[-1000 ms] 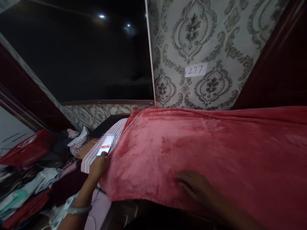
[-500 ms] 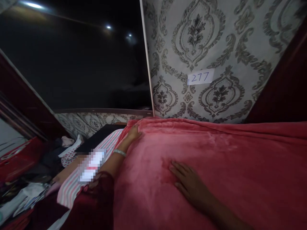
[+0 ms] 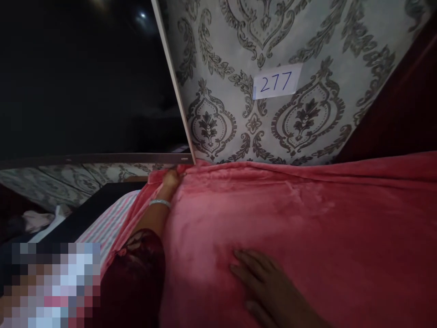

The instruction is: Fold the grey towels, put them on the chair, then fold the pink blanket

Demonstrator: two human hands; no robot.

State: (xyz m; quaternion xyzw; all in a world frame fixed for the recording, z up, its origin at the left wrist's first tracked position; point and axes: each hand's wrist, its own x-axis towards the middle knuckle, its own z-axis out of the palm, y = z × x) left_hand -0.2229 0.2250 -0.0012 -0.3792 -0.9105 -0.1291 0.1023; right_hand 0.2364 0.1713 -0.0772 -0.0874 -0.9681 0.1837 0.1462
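A pink plush blanket spreads over the surface in front of me, with loose folds along its back edge. At its far left corner, just below the television, my left hand has its fingers curled into the blanket; the fingertips are partly hidden. A pale bracelet circles that wrist. Lower down, my right hand lies on the blanket with its palm down and fingers stretched out. A darker patch of brushed pile shows at its fingertips.
A large dark television stands close behind my left hand. Patterned wallpaper bears a paper label reading 277. To the left lie a striped cloth, a black surface and heaped clothes. A blurred patch covers the lower left.
The view has come closer to the wall and turned. My left hand has shifted to the blanket's back left corner and closed on it. My right hand stays flat on the blanket.
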